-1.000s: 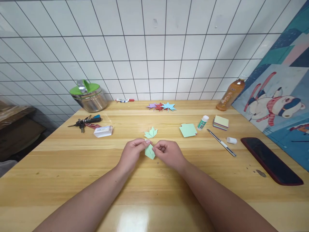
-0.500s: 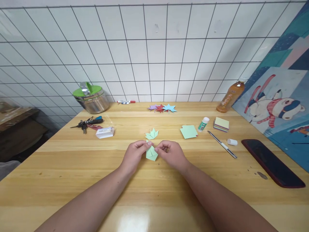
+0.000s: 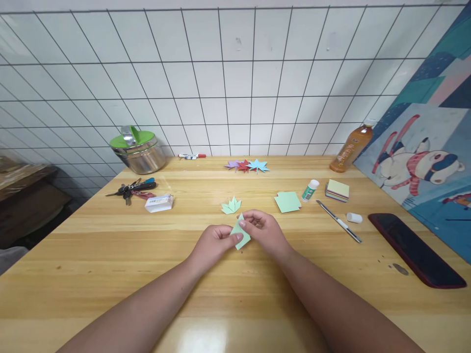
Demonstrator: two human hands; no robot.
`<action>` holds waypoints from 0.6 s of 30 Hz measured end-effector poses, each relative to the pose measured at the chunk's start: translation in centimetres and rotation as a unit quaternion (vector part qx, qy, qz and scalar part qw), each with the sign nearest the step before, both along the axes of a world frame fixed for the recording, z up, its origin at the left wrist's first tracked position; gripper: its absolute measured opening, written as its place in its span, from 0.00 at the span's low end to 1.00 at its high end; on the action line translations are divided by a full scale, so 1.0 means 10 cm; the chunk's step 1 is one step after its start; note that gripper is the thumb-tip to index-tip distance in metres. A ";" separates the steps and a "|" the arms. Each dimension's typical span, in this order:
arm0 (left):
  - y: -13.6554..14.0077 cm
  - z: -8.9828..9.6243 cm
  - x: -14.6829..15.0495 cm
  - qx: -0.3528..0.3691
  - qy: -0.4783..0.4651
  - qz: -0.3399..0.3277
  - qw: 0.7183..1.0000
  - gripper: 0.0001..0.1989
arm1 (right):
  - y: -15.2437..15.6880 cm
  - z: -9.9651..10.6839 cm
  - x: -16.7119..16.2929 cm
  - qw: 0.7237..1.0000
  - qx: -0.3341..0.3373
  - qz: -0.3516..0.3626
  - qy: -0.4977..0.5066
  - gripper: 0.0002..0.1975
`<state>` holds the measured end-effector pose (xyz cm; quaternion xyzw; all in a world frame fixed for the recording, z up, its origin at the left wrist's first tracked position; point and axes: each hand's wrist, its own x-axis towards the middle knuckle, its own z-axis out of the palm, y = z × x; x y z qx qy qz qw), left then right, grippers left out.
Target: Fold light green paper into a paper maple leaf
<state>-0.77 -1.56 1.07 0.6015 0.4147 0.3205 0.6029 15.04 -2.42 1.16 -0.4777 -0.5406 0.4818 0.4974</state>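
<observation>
Between both hands is a folded piece of light green paper (image 3: 240, 238), tilted with one corner pointing up. My left hand (image 3: 217, 242) pinches its lower left part, thumb on top. My right hand (image 3: 264, 232) grips the upper right part, its thumb pressed near the top corner; the fingers behind the paper are partly hidden. Just beyond the hands lies a pointed light green origami piece (image 3: 231, 205). Farther back are purple (image 3: 232, 165), red (image 3: 243, 166) and blue (image 3: 258, 165) folded paper leaves in an overlapping row.
Right of my hands are green paper sheets (image 3: 288, 201), a glue stick (image 3: 310, 190), a sticky-note stack (image 3: 337, 190), a utility knife (image 3: 339, 221), a white cap (image 3: 353, 217), a phone (image 3: 415, 249) and a bottle (image 3: 353, 147). Leftward are a small box (image 3: 159, 203), keys (image 3: 132, 188), a steel pot (image 3: 142, 156) and markers (image 3: 192, 156).
The held green paper has turned and shifted slightly right, now showing a plainer face. My left hand has moved right and down, and the right thumb now lies on the paper.
</observation>
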 end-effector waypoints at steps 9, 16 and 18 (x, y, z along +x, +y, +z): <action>-0.02 0.01 0.03 0.047 0.106 -0.045 0.992 0.16 | 0.02 0.01 0.05 0.997 -0.020 -0.060 0.042 0.10; -0.04 0.02 0.02 0.052 0.021 -0.071 0.996 0.11 | 0.03 0.00 0.09 0.999 -0.026 0.026 0.008 0.09; -0.05 0.04 0.02 0.047 0.004 -0.079 0.996 0.12 | 0.03 0.00 0.09 0.999 -0.015 0.035 -0.019 0.09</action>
